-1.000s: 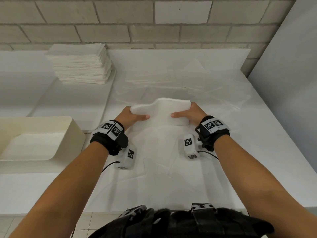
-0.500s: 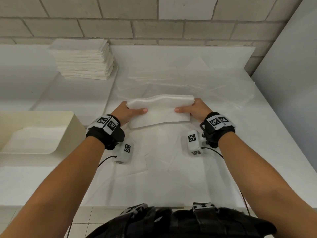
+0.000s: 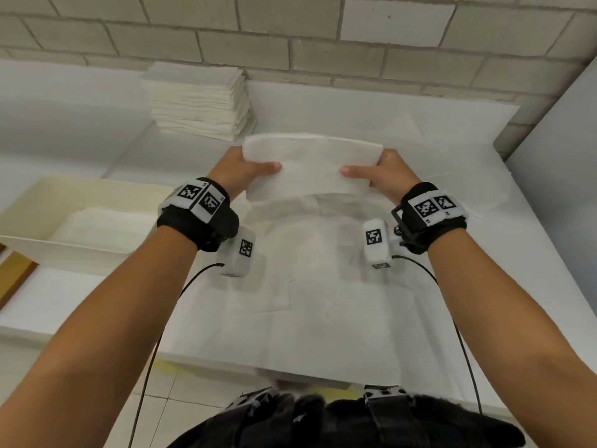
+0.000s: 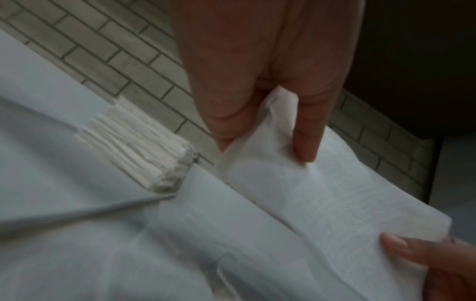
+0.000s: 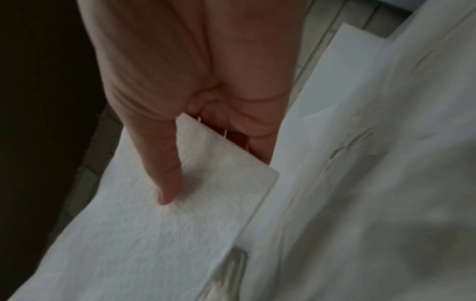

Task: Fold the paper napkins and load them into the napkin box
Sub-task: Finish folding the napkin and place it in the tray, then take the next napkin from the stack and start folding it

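A white paper napkin (image 3: 310,168), folded into a wide strip, hangs in the air over the middle of the table. My left hand (image 3: 245,171) pinches its left end, thumb on the near face. My right hand (image 3: 379,174) pinches the right end the same way. The left wrist view shows the napkin (image 4: 335,203) under my left thumb (image 4: 306,138). In the right wrist view my thumb (image 5: 165,167) lies on the napkin (image 5: 154,234), fingers behind it. The cream napkin box (image 3: 29,202) stands open at the left with white napkins (image 3: 106,226) lying inside.
A tall stack of white napkins (image 3: 197,98) stands at the back left against the brick wall (image 3: 323,37). White paper sheets (image 3: 323,302) cover the table. A grey panel (image 3: 562,156) rises at the right. The table's near edge (image 3: 290,371) runs below my forearms.
Both hands have lifted the napkin off the table and away from me, pulling it taut into a flat strip. The head view has tilted and moved closer.
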The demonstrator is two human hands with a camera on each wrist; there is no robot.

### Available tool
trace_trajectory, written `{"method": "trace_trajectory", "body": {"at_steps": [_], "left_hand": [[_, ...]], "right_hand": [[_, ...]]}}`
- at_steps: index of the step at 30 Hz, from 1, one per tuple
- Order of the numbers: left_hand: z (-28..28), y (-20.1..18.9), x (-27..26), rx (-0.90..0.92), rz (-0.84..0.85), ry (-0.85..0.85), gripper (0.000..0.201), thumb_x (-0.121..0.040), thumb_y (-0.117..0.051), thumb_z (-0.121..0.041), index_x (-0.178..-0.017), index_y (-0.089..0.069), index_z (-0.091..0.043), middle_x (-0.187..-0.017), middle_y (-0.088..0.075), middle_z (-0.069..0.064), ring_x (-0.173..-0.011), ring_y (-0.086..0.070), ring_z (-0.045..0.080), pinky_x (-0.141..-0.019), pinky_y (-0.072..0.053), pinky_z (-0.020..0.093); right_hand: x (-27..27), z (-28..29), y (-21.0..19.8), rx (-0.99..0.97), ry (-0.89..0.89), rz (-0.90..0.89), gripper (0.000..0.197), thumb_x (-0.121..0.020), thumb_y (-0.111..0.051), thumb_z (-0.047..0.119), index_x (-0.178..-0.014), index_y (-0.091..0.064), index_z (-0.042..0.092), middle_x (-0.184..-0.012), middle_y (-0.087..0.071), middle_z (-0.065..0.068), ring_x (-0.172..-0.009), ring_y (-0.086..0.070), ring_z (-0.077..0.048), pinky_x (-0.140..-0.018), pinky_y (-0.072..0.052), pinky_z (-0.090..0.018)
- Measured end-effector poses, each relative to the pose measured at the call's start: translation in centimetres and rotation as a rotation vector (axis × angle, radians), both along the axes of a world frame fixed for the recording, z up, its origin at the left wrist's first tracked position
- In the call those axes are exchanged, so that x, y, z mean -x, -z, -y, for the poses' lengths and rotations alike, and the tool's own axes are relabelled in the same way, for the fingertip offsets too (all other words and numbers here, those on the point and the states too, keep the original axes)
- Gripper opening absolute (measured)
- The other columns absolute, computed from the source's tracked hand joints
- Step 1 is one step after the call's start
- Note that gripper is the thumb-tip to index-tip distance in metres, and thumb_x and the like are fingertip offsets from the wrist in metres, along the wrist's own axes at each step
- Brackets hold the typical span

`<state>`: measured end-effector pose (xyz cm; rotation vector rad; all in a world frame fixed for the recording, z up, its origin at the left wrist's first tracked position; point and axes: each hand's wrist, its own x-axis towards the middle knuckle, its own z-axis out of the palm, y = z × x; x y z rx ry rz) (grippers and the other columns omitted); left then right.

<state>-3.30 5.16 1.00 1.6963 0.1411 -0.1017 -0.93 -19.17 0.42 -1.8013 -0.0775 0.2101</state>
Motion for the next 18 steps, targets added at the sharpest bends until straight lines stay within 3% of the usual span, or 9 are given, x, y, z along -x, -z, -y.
{"method": "trace_trajectory", "body": {"at_steps": [4,8,11,14,18], "left_hand": [[-2.1,-2.8,0.4,0.013,0.039,-0.071,0.035,-0.083,-0.066,-0.007,-0.117,-0.058,-0.008,-0.11,-0.064,0.005,-0.1,-0.063,0.021,-0.084,-0.053,0.033],[-5.4,-5.1,0.8,-0.007,0.06,-0.12,0.033,-0.086,-0.059,-0.002,-0.119,-0.055,-0.005,-0.114,-0.061,0.007,-0.103,-0.06,0.021,-0.079,-0.052,0.027],[-9.1,-6.5,1.1,-0.073,0.07,-0.129,0.032,-0.087,-0.057,-0.001,-0.119,-0.055,-0.006,-0.111,-0.062,0.006,-0.101,-0.06,0.022,-0.078,-0.052,0.026],[-13.5,-7.1,1.7,-0.14,0.068,-0.123,0.032,-0.085,-0.059,0.001,-0.109,-0.055,-0.019,-0.103,-0.061,0.0,-0.098,-0.06,0.021,-0.078,-0.052,0.029],[-19.4,-7.2,2.9,-0.271,0.074,-0.049,0.062,-0.082,-0.061,0.005,-0.122,-0.044,-0.04,-0.129,-0.047,0.008,-0.095,-0.058,0.019,-0.075,-0.052,0.028]], "right_hand": [[-0.1,-3.0,-2.6,-0.03,-0.021,0.08,0.03,-0.084,-0.066,0.006,-0.113,-0.061,0.006,-0.11,-0.065,-0.007,-0.091,-0.065,-0.013,-0.084,-0.053,-0.024],[-0.3,-6.5,-4.3,-0.032,-0.034,0.11,0.024,-0.084,-0.066,0.009,-0.108,-0.063,0.009,-0.11,-0.067,-0.008,-0.1,-0.066,-0.021,-0.092,-0.052,-0.036],[-0.1,-9.8,-5.2,-0.014,-0.068,0.108,0.024,-0.084,-0.066,0.009,-0.107,-0.063,0.008,-0.11,-0.067,-0.009,-0.101,-0.066,-0.023,-0.091,-0.052,-0.04],[0.4,-13.9,-5.6,-0.002,-0.122,0.104,0.027,-0.084,-0.065,0.007,-0.111,-0.061,0.008,-0.108,-0.066,-0.006,-0.099,-0.065,-0.02,-0.085,-0.055,-0.034],[1.3,-19.5,-5.6,0.048,-0.192,0.065,0.034,-0.084,-0.066,0.006,-0.117,-0.058,0.008,-0.111,-0.066,-0.004,-0.1,-0.065,-0.019,-0.084,-0.055,-0.033]]}}
